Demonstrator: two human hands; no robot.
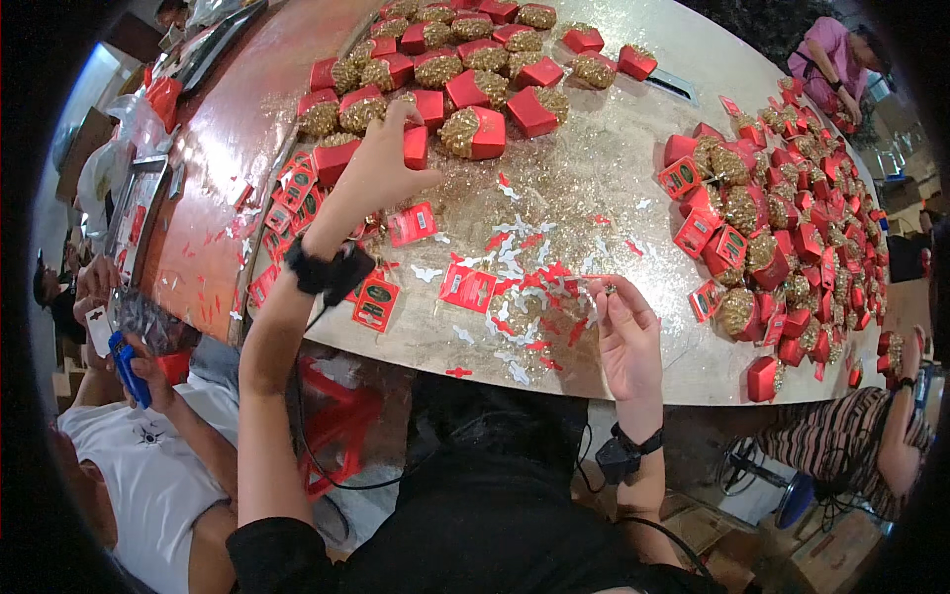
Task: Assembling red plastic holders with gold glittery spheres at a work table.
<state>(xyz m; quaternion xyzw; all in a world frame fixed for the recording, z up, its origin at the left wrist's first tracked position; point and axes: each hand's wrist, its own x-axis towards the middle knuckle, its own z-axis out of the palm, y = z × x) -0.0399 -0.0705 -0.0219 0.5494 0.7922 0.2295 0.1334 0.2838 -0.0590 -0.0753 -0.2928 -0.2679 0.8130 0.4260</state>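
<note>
Small red box — pinched in the left hand at the near edge of the red-and-gold box cluster; right hand, fingers half curled, nips a tiny scrap nearer the person, amid red & white paper bits on the marble table; red labels lie by the left wrist.

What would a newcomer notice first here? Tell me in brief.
Heaps of red boxes with gold glitter tops crowd the far and right side of the table. The left hand reaches up to a red box, while the right hand hovers over red and white paper scraps.
</note>
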